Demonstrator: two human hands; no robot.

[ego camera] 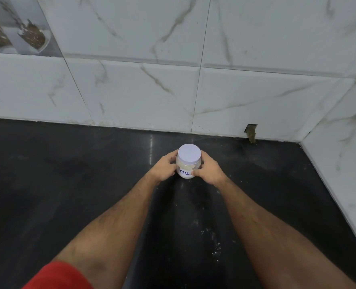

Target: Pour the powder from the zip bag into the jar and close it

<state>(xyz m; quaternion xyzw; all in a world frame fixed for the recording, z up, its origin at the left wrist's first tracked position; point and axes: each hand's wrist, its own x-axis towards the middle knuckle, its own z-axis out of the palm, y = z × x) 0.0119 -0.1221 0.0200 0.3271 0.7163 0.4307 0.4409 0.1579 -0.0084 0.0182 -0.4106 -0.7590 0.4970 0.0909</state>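
A small clear jar [186,168] with pale powder inside stands upright on the black counter [68,184], near the back wall. A white lid [189,153] sits on top of it. A white label with blue handwriting faces me, partly covered by fingers. My left hand [166,166] wraps the jar's left side and my right hand [208,168] wraps its right side, both touching the jar's body. No zip bag is in view.
White marble-look tiles form the back wall [173,90] and the right side wall [344,153], meeting in a corner. A small hole in the tile [251,132] lies right of the jar. Specks of spilled powder [212,240] dot the counter near me.
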